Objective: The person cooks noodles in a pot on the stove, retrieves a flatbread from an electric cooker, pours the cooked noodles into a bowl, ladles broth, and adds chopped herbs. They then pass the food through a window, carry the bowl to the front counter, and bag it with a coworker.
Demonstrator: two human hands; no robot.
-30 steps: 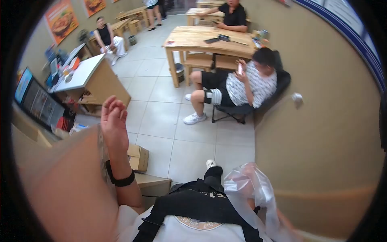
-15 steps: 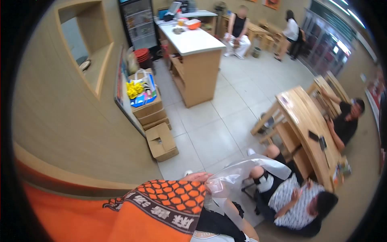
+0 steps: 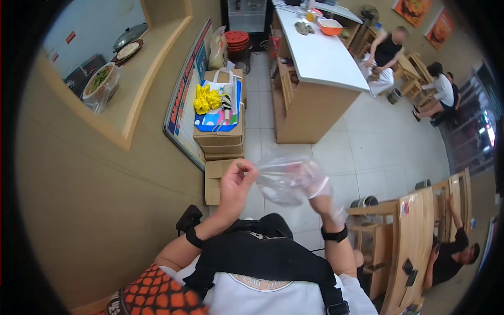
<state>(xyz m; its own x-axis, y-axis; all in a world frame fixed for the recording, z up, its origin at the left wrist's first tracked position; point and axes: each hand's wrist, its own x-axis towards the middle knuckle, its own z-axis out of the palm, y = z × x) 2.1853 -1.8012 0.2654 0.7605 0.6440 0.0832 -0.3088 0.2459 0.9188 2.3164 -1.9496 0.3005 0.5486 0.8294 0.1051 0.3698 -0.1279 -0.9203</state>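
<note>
In the middle of the head view, my left hand pinches one end of a clear plastic bag between thumb and fingers. A small greenish spot shows at those fingertips. My right hand is inside the bag, which reaches down around that wrist. Motion and the crinkled film blur its fingers, so their pose cannot be made out. Both wrists wear black bands. Part of an orange patterned cloth lies over my left side at the bottom.
A serving hatch at left holds a plastic-wrapped bowl of greens. Cardboard boxes carry a colourful bag. A white-topped counter stands ahead. At right are a wooden table and a seated person; other people sit farther back.
The view has swung left and down to both arms. The orange cloth has dropped toward the lower left. The clear bag now stretches between my hands, with the right one inside.
</note>
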